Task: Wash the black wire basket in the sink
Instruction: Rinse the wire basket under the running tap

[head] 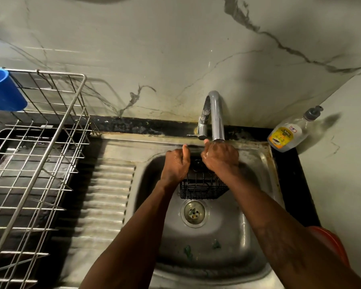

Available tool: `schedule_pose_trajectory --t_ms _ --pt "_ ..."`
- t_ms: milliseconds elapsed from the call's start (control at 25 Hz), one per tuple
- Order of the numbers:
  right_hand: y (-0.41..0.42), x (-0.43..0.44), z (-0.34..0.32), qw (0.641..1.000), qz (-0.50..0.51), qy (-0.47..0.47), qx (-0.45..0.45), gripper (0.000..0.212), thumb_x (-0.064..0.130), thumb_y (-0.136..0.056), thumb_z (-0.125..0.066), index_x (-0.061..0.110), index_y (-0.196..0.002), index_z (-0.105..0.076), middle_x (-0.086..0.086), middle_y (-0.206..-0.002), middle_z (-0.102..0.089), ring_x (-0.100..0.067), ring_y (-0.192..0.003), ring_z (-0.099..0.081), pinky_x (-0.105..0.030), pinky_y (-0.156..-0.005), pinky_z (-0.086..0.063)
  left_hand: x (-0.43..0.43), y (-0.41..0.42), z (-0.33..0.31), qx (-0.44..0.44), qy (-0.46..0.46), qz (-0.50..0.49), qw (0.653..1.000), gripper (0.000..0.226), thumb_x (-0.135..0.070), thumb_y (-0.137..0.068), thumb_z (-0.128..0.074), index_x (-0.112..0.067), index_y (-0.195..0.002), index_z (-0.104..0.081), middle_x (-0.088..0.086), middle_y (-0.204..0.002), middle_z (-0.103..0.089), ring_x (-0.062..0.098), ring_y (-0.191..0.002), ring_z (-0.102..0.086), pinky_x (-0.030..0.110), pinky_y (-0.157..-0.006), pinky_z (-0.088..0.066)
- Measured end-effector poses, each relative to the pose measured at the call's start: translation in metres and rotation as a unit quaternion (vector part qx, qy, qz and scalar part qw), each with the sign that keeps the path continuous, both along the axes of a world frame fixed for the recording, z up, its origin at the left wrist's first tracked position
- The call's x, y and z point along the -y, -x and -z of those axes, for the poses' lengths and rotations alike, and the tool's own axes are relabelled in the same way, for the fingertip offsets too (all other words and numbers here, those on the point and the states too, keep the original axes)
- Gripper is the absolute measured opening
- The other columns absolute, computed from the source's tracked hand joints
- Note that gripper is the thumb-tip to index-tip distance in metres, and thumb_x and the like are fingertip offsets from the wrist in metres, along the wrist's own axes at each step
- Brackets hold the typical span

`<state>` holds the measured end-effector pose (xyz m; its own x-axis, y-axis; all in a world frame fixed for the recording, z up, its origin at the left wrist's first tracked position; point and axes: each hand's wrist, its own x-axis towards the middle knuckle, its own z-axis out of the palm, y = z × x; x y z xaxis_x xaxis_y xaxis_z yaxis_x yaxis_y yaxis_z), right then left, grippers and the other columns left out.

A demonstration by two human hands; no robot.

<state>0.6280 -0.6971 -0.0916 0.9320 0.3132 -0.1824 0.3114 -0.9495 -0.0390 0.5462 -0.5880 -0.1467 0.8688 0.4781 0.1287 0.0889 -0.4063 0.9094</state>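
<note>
A small black wire basket (202,187) is held over the far part of the steel sink (256,243), just below the chrome tap (216,117). My left hand (176,163) is closed on the basket's upper left edge, thumb raised. My right hand (220,158) covers its upper right edge under the spout, fingers curled over the top. The basket's upper part is hidden behind both hands. Its lower front hangs above the drain (194,212). I cannot make out running water.
A ribbed steel drainboard (111,192) lies left of the bowl. Further left stands a metal dish rack (40,155) with a blue cup (3,90) hooked at its corner. A dish soap bottle (288,134) stands at the back right, an orange object (331,245) at the right edge.
</note>
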Motion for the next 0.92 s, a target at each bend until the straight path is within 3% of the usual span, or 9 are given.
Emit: schedule_pose_trajectory --t_ms 80,160,240,360,520,640,760,840,920 --pt "0.000 -0.005 -0.001 1.000 0.031 0.002 0.001 0.051 0.047 -0.105 -0.031 0.012 -0.103 -0.068 -0.008 -0.088 -0.062 -0.024 -0.079 -0.057 -0.033 -0.067 -0.044 0.000 -0.003 -0.001 0.000 -0.007 -0.008 1.000 0.056 -0.018 -0.107 -0.038 -0.024 -0.053 -0.048 -0.008 -0.044 -0.048 0.006 -0.036 -0.047 0.013 -0.043 -0.033" --pt "0.015 -0.007 0.006 0.995 -0.052 -0.045 0.071 0.052 0.046 -0.107 -0.024 0.017 -0.099 -0.067 -0.006 -0.084 -0.068 -0.022 -0.074 -0.064 -0.033 -0.066 -0.051 0.000 -0.002 0.003 0.019 0.016 -0.010 1.000 0.054 -0.020 -0.107 -0.038 -0.024 -0.055 -0.051 -0.009 -0.046 -0.050 0.006 -0.037 -0.048 0.016 -0.043 -0.034" --pt "0.041 -0.008 0.015 0.976 -0.168 -0.093 0.104 0.047 0.041 -0.107 -0.020 0.024 -0.101 -0.064 0.000 -0.090 -0.071 -0.018 -0.081 -0.065 -0.037 -0.077 -0.052 -0.001 0.002 0.011 0.051 0.054 -0.005 0.997 0.050 -0.019 -0.107 -0.040 -0.019 -0.059 -0.056 -0.009 -0.049 -0.052 0.006 -0.040 -0.049 0.021 -0.042 -0.036" --pt "0.052 0.012 0.024 0.953 -0.245 -0.141 0.112 0.043 0.041 -0.107 -0.025 0.024 -0.102 -0.064 0.002 -0.099 -0.068 -0.018 -0.095 -0.059 -0.039 -0.094 -0.042 0.001 0.004 0.017 0.076 0.117 -0.025 0.990 0.049 -0.016 -0.107 -0.042 -0.013 -0.060 -0.056 -0.004 -0.052 -0.053 0.011 -0.044 -0.049 0.025 -0.045 -0.035" --pt "0.020 0.030 0.017 0.980 -0.160 -0.084 0.080 0.060 0.063 -0.103 -0.019 0.028 -0.083 -0.063 0.001 -0.075 -0.064 -0.017 -0.070 -0.059 -0.035 -0.077 -0.051 0.007 0.007 0.014 0.045 0.133 -0.017 0.990 0.042 -0.020 -0.107 -0.041 -0.009 -0.074 -0.063 0.004 -0.060 -0.063 0.016 -0.050 -0.062 0.026 -0.043 -0.046" --pt "0.005 0.027 0.012 0.991 -0.095 -0.062 0.067 0.064 0.057 -0.104 -0.018 0.022 -0.080 -0.065 -0.002 -0.073 -0.064 -0.019 -0.067 -0.060 -0.036 -0.071 -0.052 0.006 0.003 0.014 0.017 0.118 -0.032 0.992 0.046 -0.024 -0.107 -0.041 -0.007 -0.071 -0.063 0.006 -0.057 -0.063 0.017 -0.046 -0.061 0.026 -0.041 -0.045" --pt "0.020 0.011 0.004 0.988 -0.115 -0.058 0.080 0.058 0.049 -0.106 -0.023 0.020 -0.073 -0.061 -0.002 -0.071 -0.059 -0.020 -0.069 -0.059 -0.035 -0.076 -0.050 -0.011 0.006 0.023 0.010 0.089 -0.044 0.995 0.052 -0.032 -0.107 -0.041 -0.004 -0.072 -0.066 0.006 -0.056 -0.063 0.021 -0.045 -0.061 0.030 -0.042 -0.047" --pt "0.025 -0.004 -0.003 0.981 -0.166 -0.037 0.088 0.054 0.042 -0.108 -0.024 0.021 -0.085 -0.068 -0.005 -0.079 -0.067 -0.022 -0.077 -0.064 -0.036 -0.081 -0.049 -0.021 0.011 0.024 -0.012 0.049 -0.019 0.999 0.049 -0.034 -0.107 -0.041 -0.009 -0.079 -0.072 0.002 -0.061 -0.068 0.016 -0.052 -0.066 0.032 -0.050 -0.054" --pt "0.028 -0.014 -0.004 0.974 -0.206 -0.013 0.091 0.050 0.036 -0.110 -0.026 0.020 -0.096 -0.072 -0.005 -0.087 -0.071 -0.024 -0.083 -0.067 -0.036 -0.079 -0.046 -0.013 0.013 0.020 -0.006 0.017 0.009 1.000 0.046 -0.032 -0.108 -0.040 -0.020 -0.073 -0.068 -0.007 -0.061 -0.065 0.005 -0.053 -0.062 0.025 -0.049 -0.050"
